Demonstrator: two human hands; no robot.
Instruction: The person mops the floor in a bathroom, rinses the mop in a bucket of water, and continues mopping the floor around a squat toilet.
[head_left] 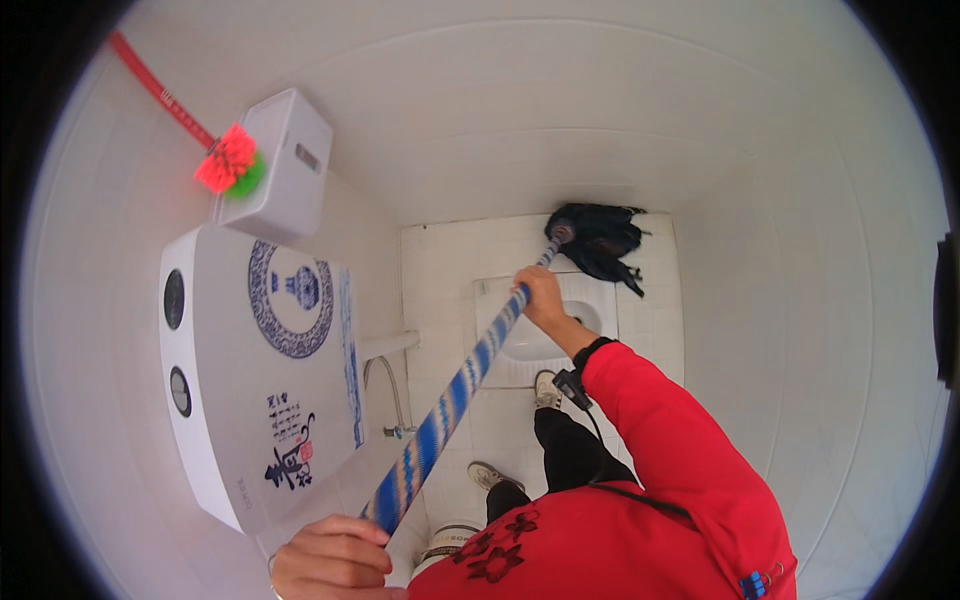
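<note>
While right hand [543, 299] grips striped pole [447, 420] | mop head [602, 238] splayed, stringy

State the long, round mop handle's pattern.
The handle has mottled blue-and-beige patches, best in the head view.

Bright, diffuse light across white walls [500, 130], soft shadows, fisheye-bent edges, black corners

We count: mop [440, 428], one; hands [543, 297], two; shoes [547, 388], two; squat toilet [535, 345], one; brush [228, 160], far left, one; white boxes [225, 380], left, two; discs [174, 299], two; hose [394, 385], one; bucket [445, 541], near, one.
</note>
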